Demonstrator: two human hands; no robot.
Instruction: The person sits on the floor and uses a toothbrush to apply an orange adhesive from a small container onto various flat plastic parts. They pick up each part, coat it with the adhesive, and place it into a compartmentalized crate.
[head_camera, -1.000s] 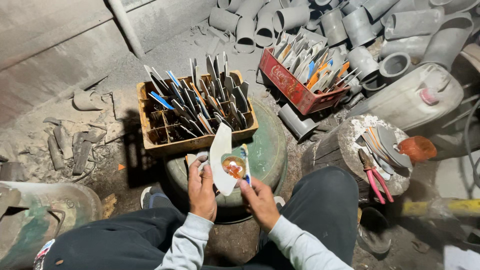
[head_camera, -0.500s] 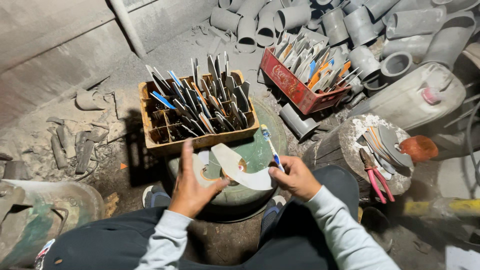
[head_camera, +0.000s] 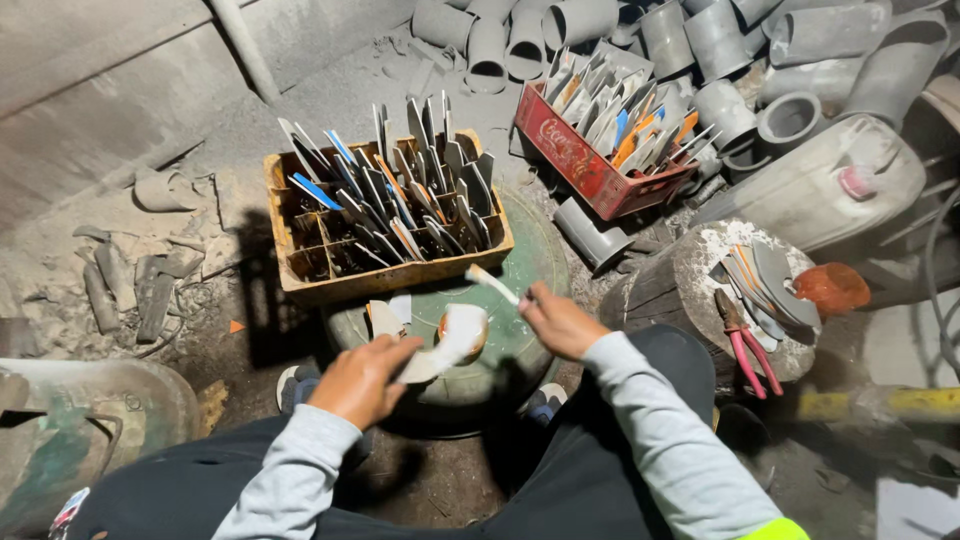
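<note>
Over the round green drum top between the person's knees, the left hand closes its grip on a curved white plastic strip, while the right hand pinches a thin white-tipped stick just above it. Steadying the strip flat against the drum would, I judge, keep the work clean. Behind stand a yellow crate of cut blades and a red crate with white lettering; red-handled pliers lie on a wooden stump.
</note>
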